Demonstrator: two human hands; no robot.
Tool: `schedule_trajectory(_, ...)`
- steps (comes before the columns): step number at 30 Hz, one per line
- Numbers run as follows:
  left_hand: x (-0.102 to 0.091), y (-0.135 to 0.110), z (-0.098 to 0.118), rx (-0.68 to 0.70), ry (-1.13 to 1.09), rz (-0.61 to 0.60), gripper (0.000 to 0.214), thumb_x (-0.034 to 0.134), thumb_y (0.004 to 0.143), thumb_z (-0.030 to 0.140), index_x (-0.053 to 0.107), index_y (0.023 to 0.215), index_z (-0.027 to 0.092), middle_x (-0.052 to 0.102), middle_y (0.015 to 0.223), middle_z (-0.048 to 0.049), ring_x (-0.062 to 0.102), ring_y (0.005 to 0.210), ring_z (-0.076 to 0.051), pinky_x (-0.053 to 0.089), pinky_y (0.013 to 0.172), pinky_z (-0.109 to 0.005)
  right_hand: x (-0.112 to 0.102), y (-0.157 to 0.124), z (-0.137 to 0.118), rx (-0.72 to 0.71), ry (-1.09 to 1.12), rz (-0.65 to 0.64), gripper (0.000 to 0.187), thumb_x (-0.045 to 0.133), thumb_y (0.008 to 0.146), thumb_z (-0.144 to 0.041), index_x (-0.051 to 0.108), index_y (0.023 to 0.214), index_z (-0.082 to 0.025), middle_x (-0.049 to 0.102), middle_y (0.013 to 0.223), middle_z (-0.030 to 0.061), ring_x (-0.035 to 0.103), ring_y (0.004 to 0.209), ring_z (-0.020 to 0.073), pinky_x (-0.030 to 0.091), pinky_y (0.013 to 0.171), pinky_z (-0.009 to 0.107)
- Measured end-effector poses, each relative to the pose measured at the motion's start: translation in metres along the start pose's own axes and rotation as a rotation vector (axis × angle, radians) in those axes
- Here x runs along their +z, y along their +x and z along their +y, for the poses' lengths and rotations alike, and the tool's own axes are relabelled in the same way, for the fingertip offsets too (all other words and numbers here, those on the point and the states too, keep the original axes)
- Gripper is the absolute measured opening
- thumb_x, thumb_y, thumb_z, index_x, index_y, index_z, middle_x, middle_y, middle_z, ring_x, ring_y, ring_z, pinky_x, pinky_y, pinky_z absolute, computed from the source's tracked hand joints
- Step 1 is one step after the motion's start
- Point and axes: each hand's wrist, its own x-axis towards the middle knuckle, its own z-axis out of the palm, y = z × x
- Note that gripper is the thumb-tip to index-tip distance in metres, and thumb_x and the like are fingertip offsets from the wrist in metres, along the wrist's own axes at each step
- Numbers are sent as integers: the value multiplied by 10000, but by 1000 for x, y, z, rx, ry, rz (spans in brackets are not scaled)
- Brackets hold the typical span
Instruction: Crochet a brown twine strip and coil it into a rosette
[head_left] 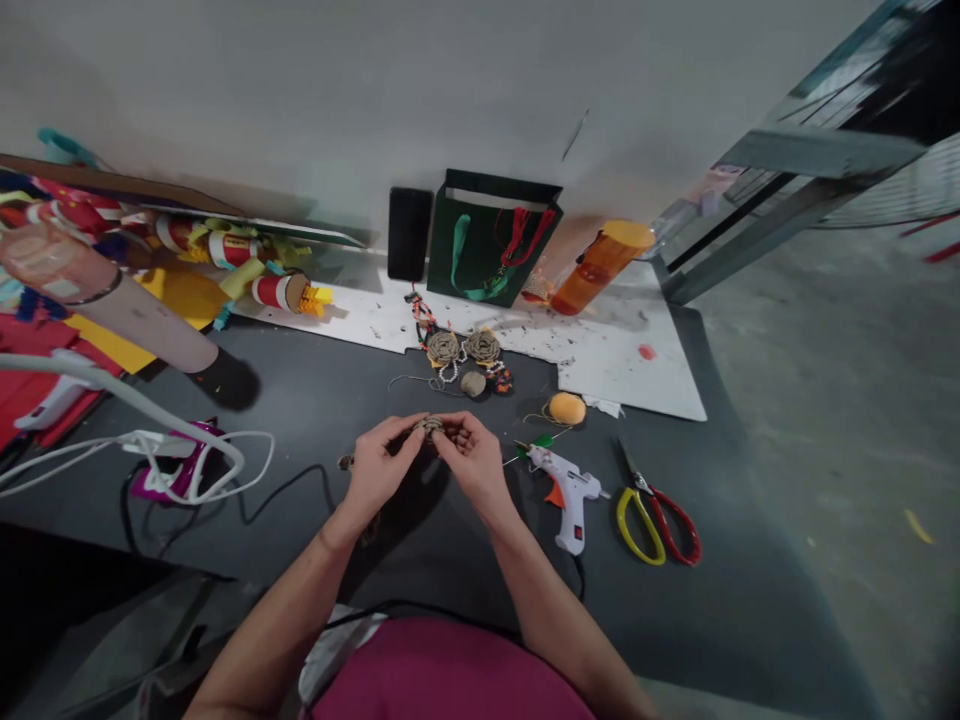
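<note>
Between the fingertips of both hands is a small coiled twine rosette (430, 426), brownish grey. My left hand (382, 455) pinches its left side and my right hand (471, 450) its right side. Part of the rosette is hidden by the fingers. Just beyond lie two finished-looking twine rosettes (483, 346) with white beads around them, and a small ball of twine (473, 384). To the right of my right hand rests a white glue gun (571, 492), with scissors (641, 490) with yellow and red handles farther right.
An orange ball of thread (568, 408) lies above the glue gun. Against the wall stand a black phone (409, 235), a green gift bag (491, 240) and an orange bottle (602, 266). Cables and a purple object (180, 465) lie left, near a tall bottle (165, 325) and red paper rolls (277, 292).
</note>
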Motion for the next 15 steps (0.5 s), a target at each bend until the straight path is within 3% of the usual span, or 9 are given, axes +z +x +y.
schedule_trajectory(4, 1, 0, -1, 49, 39, -14, 247, 607, 839, 274, 719, 1046, 199, 738, 977, -72, 675, 902, -188, 525, 832, -304, 2, -1, 3, -2, 25, 46, 156, 681, 662, -289, 629, 792, -218, 703, 768, 22, 666, 740, 177, 548, 719, 310)
schedule_trajectory(10, 0, 0, -5, 71, 101, -7, 229, 557, 881, 264, 716, 1029, 189, 729, 962, -78, 667, 882, -182, 518, 819, -302, 3, -1, 2, 64, 75, -31, 183, 693, 647, -292, 618, 797, -220, 699, 761, 16, 660, 694, 164, 549, 654, 290)
schedule_trajectory(15, 2, -2, -6, 115, 164, 17, 223, 567, 875, 252, 715, 1038, 216, 729, 950, -66, 659, 894, -193, 517, 840, -329, 4, -2, 0, 57, 56, 8, 174, 685, 642, -294, 609, 780, -222, 699, 769, 16, 664, 733, 172, 551, 698, 303)
